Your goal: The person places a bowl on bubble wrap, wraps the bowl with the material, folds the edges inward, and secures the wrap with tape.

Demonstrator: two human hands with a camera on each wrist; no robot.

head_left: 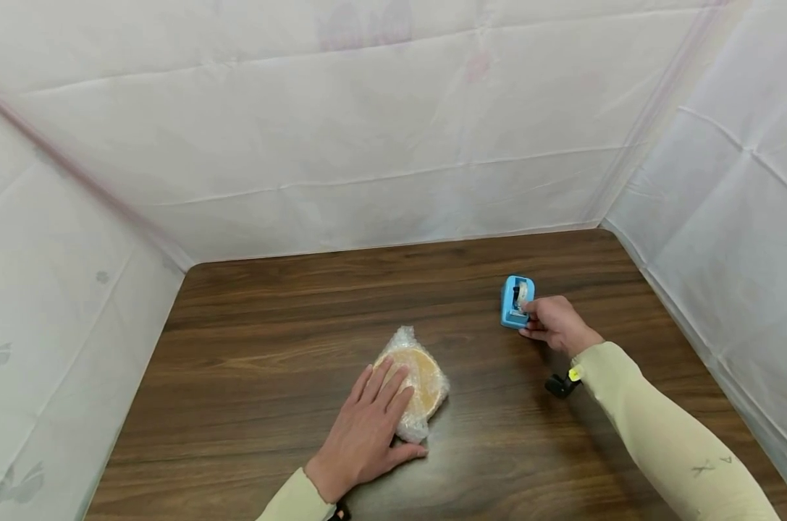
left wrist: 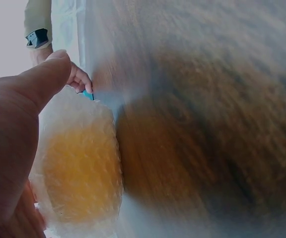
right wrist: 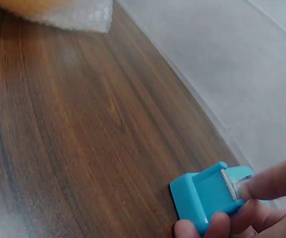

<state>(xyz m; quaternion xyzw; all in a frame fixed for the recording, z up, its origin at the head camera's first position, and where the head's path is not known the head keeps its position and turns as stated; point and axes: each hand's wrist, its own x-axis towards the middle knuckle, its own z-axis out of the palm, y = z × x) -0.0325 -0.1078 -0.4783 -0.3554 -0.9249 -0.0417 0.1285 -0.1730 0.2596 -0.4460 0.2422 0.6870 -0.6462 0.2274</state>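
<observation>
A round yellow object wrapped in bubble wrap (head_left: 426, 380) lies near the middle of the table. Its exact kind is blurred by the wrap. My left hand (head_left: 363, 427) rests on its near-left side with fingers extended, thumb apart along the front; the left wrist view shows the thumb beside the wrapped object (left wrist: 83, 168). Farther right, a light blue tape dispenser (head_left: 509, 307) stands on the table. My right hand (head_left: 558, 325) grips its right side. In the right wrist view, fingers curl along the dispenser (right wrist: 185, 193) and one digit touches the tape just behind the serrated cutter.
The dark wood-grain table (head_left: 256, 340) has pale sheeting (head_left: 367, 137) hanging along its back and both sides. A black wrist device (head_left: 560, 386) hangs beneath the right cuff, close above the tabletop.
</observation>
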